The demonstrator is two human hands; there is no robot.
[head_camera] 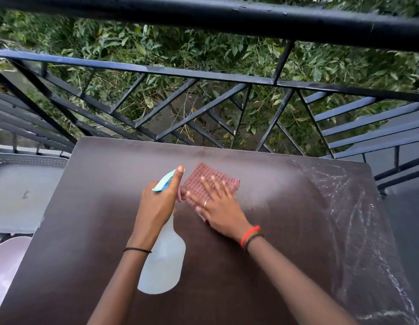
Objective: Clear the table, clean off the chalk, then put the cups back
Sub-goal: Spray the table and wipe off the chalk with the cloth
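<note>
Left hand (156, 205) grips translucent spray bottle (164, 261), contents unclear

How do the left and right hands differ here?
The left hand grips the spray bottle at its neck, index finger along the blue nozzle; the right hand lies flat, fingers spread, pressing the pink cloth onto the table. The left wrist wears one thin black band; the right wears orange and dark bands plus a ring. Both work over the table's middle.

Dark brown table (227, 289) with smooth wood-look top and dull sheen, powdery white chalk smears (358, 219), textured pink waffle-weave cloth (210, 181), translucent frosted plastic spray bottle (165, 263), black painted metal railing (203, 73)
</note>
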